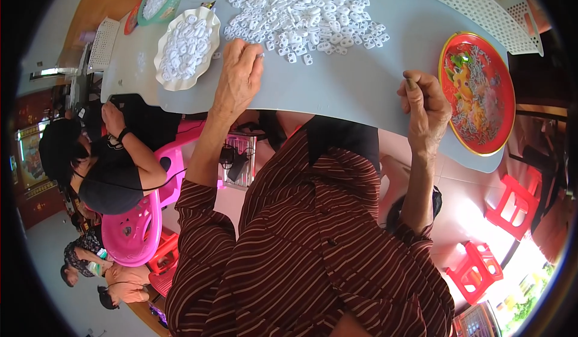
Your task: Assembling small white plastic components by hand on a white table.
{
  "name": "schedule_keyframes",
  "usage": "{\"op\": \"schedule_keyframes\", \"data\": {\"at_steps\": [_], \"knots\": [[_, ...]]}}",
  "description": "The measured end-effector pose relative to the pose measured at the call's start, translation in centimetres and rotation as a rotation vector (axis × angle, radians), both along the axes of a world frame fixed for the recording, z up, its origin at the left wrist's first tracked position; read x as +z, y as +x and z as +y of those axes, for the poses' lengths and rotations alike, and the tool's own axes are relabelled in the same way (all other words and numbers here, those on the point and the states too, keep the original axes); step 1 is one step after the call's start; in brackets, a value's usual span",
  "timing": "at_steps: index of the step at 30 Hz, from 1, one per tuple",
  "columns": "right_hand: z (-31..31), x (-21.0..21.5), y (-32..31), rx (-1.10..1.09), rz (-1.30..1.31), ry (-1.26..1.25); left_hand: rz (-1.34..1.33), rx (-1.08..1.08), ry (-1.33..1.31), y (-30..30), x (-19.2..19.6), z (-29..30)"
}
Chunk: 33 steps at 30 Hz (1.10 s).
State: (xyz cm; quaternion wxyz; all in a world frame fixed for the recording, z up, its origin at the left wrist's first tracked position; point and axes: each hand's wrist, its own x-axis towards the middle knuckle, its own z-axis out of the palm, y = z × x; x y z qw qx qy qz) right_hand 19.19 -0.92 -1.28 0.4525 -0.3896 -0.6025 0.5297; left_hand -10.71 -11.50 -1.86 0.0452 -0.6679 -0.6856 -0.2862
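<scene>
My left hand [239, 75] is closed over the grey table, its fingers curled in. A bit of a small white plastic piece [261, 55] shows at its fingertips. Just beyond lies a big heap of small white plastic pieces [307, 18], many oval with two holes. To the left, a scalloped cream dish [160, 60] holds more white pieces. My right hand [426, 102] hovers by the table's near edge with thumb and fingers pinched together; whatever they hold is too small to make out. Beside it sits a round red tray [507, 96] strewn with thin, silvery pin-like bits.
A perforated cream basket [481, 12] stands at the far right, a green basket [143, 13] at the far left. A co-worker in black [114, 180] sits on my left near a pink chair [135, 234]. Red stools [475, 271] stand on the floor to the right.
</scene>
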Motion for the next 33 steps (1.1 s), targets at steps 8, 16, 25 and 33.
{"op": "schedule_keyframes", "data": {"at_steps": [8,16,25,33], "knots": [[0.1,0.1,0.0,0.006,0.028,0.007,-0.005,-0.057,0.041,-0.5,0.0,0.6],[-0.4,0.4,-1.8,0.015,-0.091,0.06,-0.799,-0.178,0.023,3.5,1.6,1.5],[-1.1,0.7,-6.7,0.249,-0.02,-0.103,-0.771,-0.304,-0.053,5.8,1.6,3.0],[-1.0,0.5,-7.3,0.295,-0.049,0.021,-0.67,-0.386,-0.002,7.0,0.9,3.5]]}}
